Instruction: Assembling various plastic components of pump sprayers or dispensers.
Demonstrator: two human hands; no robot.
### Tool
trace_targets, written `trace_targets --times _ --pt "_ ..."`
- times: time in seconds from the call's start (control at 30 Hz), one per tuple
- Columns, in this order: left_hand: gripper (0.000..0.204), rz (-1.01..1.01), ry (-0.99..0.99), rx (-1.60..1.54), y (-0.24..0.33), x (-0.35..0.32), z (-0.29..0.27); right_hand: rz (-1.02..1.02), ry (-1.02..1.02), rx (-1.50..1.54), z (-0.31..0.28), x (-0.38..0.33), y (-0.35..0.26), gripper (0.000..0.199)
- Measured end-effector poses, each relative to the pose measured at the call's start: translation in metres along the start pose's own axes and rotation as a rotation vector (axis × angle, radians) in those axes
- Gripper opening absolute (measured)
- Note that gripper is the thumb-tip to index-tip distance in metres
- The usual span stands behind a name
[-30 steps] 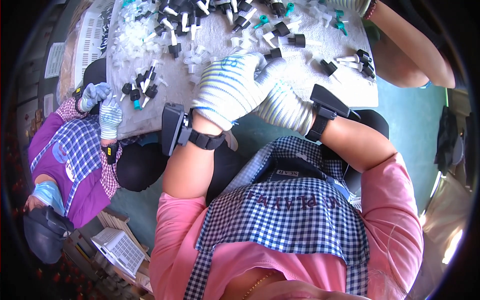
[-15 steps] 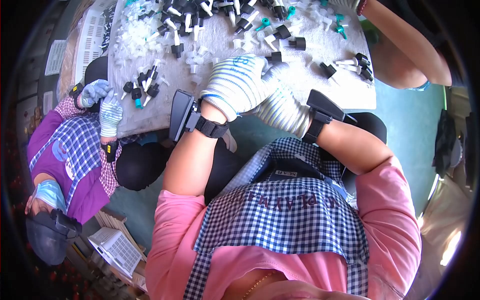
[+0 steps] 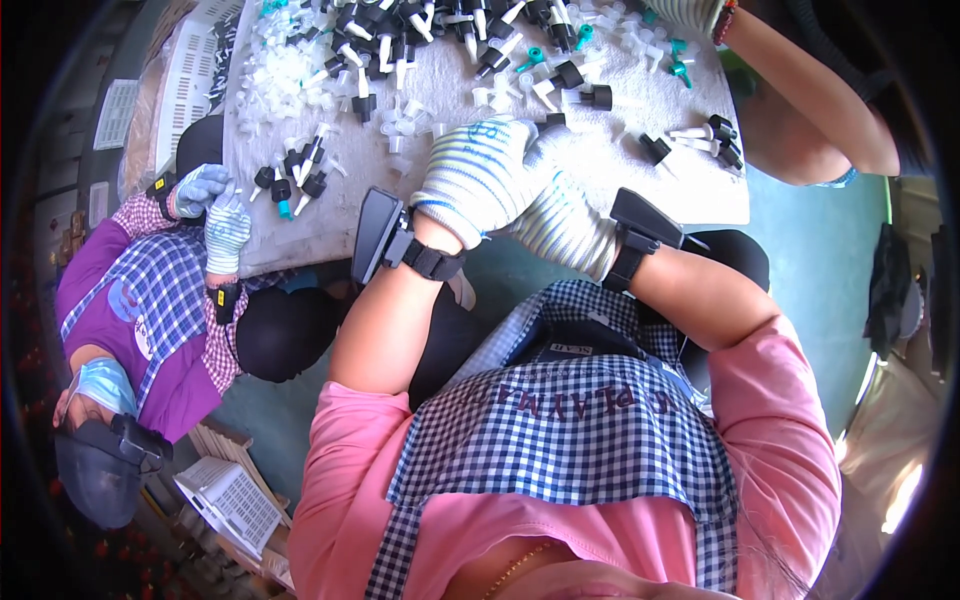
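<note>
White knit cotton with blue stripes covers both of the person's hands, which are brought together at the near edge of the cloth-covered table [image 3: 300, 235]. The left hand [image 3: 478, 180] is curled, knuckles up, over the right hand [image 3: 562, 222], the two touching; whether a small part is pinched between them cannot be told, as the fingertips are hidden. A black box is strapped at each wrist.

The nearest loose piece, a black-and-white nozzle cap [image 3: 553, 121], is seen at about one o'clock from the left hand, just beside its knuckles, and the left hand is the nearer of the two. Its long axis cannot be made out. Farther off at twelve o'clock a dense scatter of black, white and teal caps [image 3: 440, 35] is spread, with a heap of clear plastic pieces [image 3: 285, 70] at eleven o'clock.

At nine o'clock a co-worker's gloved hands [image 3: 215, 210] are held over a small cluster of black caps [image 3: 295, 170]. At two o'clock another person's bare forearm [image 3: 800, 95] is stretched across the far corner. White slotted crates are placed at ten o'clock [image 3: 190, 70] and at seven o'clock [image 3: 232, 500]; no label can be made out on them.
</note>
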State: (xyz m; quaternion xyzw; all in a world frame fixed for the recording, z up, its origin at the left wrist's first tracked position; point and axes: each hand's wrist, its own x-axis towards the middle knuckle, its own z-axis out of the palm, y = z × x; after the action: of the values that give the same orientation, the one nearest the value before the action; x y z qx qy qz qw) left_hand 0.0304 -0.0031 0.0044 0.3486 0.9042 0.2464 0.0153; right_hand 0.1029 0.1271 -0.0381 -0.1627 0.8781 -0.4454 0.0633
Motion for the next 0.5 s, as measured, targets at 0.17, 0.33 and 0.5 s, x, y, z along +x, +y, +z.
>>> trace_targets --times 0.17,0.33,0.5 --pt "0.043 -0.066 -0.073 -0.089 -0.001 0.004 -0.004 0.062 -0.090 0.053 -0.009 0.004 -0.003 0.021" --pt "0.051 -0.132 0.061 -0.771 -0.029 0.007 -0.018 -0.017 0.040 0.077 -0.017 0.021 -0.018 0.047" --pt "0.028 -0.286 0.277 -0.451 -0.064 0.025 -0.007 -0.010 0.030 -0.083 -0.047 0.029 -0.020 0.041"
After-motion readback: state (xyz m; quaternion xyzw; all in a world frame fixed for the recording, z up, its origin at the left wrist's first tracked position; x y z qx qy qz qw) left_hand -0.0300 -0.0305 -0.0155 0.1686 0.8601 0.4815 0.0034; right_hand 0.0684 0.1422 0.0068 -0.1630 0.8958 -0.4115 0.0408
